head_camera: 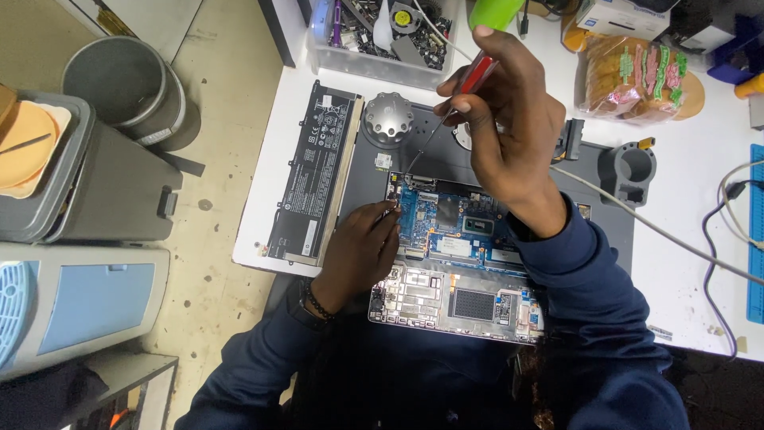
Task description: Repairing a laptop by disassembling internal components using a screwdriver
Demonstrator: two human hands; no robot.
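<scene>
An opened laptop chassis (458,306) lies on the white bench with its blue motherboard (446,219) exposed. My right hand (505,119) grips a red-handled screwdriver (469,80); its thin shaft slants down to the board's upper left corner. My left hand (362,247) rests on the board's left edge, fingertips pressed against the corner near the screwdriver tip. A long black laptop battery (314,171) lies flat just left of the chassis.
A round metal part (388,118) sits above the board. A clear bin of parts (382,36) is at the back, a black ring holder (629,169) and cables on the right, a wrapped snack (637,76) behind. Grey bins stand on the floor at left.
</scene>
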